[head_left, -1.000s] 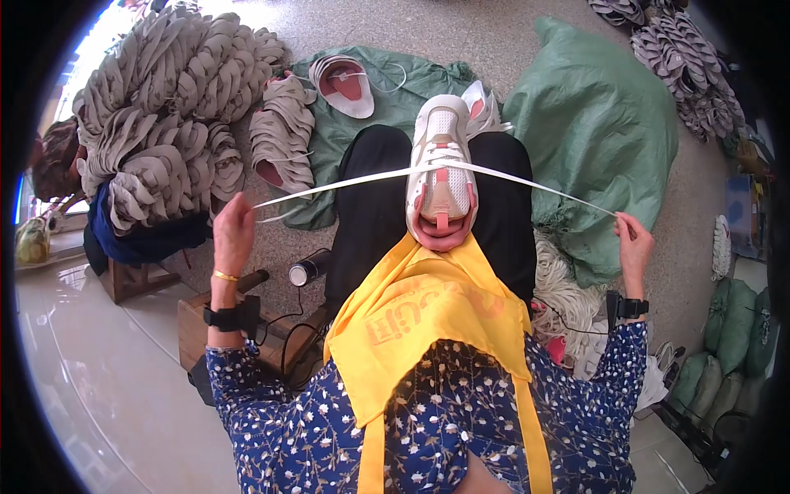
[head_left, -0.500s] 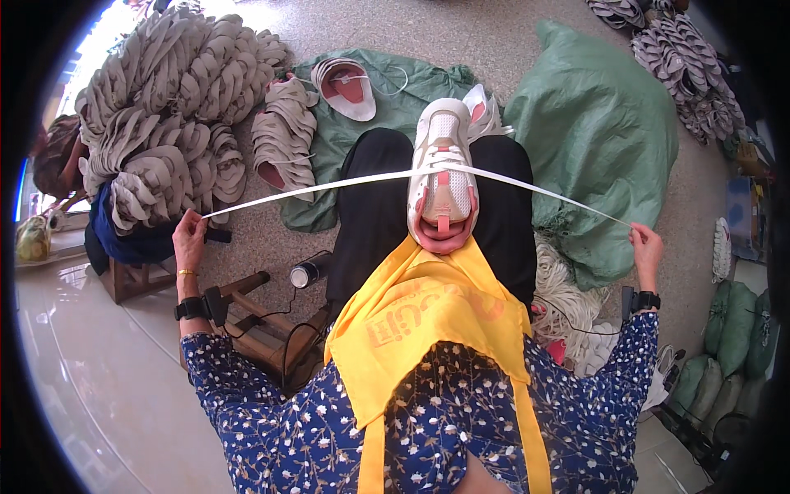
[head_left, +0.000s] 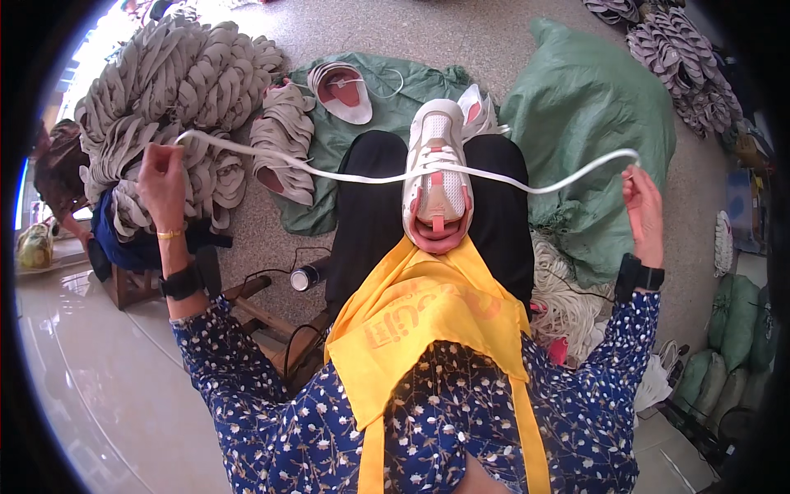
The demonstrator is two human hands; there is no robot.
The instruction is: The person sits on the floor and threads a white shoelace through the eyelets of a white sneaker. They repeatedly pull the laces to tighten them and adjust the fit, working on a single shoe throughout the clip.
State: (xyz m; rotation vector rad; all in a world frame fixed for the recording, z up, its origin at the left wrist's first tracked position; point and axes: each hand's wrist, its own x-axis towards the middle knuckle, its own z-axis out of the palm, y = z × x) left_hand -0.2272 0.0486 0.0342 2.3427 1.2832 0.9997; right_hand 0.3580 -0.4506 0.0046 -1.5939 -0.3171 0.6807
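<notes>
A white and beige sneaker upper (head_left: 435, 198) with pink lining rests toe-away between my knees, against the apron. A white shoelace (head_left: 329, 174) is threaded through its eyelets, and its two loose ends run out to either side in slack curves. At the left, the fingers of my left hand (head_left: 164, 185) are pinched on one lace end, in front of the stacked uppers. My right hand (head_left: 644, 210), out to the right beside the green sack, has its fingertips closed on the other end. Over my lap lies a yellow apron (head_left: 428, 321).
Stacked grey shoe pieces (head_left: 173, 82) fill the far left, with a column of uppers (head_left: 284, 140) alongside. One upper (head_left: 340, 92) lies on green sheeting (head_left: 329, 210). A large green sack (head_left: 588, 148), loose white laces (head_left: 564, 288), a can (head_left: 309, 275) and another person (head_left: 64, 169) surround me.
Both hands have moved up and away from my body, the left one farther. The lace has gone from nearly straight to slack and wavy. The sneaker upper has barely moved.
</notes>
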